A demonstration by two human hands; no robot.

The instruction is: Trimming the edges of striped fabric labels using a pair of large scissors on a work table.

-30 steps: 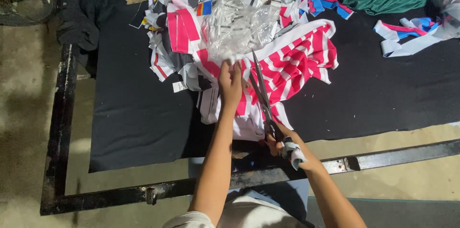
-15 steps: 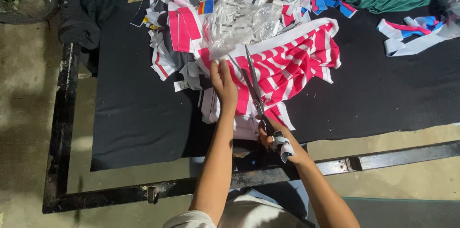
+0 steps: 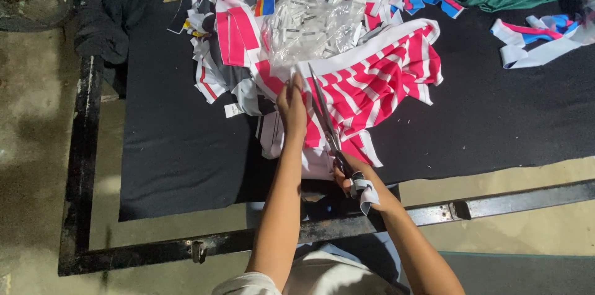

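A black worktop [image 3: 496,127] in a dark metal frame [image 3: 83,165] stands on a concrete floor, heaped with cloth scraps [image 3: 235,41] and a clear plastic bag [image 3: 316,28]. The striped cloth [image 3: 378,84], pink and white, lies right before me. My left hand [image 3: 291,106] is closed, pinching its edge. My right hand [image 3: 350,174] is wrapped around the scissors [image 3: 325,118], blades nearly shut, pointing into the cloth beside my left fingers. Since half a second ago, both hands sit slightly nearer me.

Bare black cloth [image 3: 180,146] left; scrap heap [image 3: 260,41] ahead
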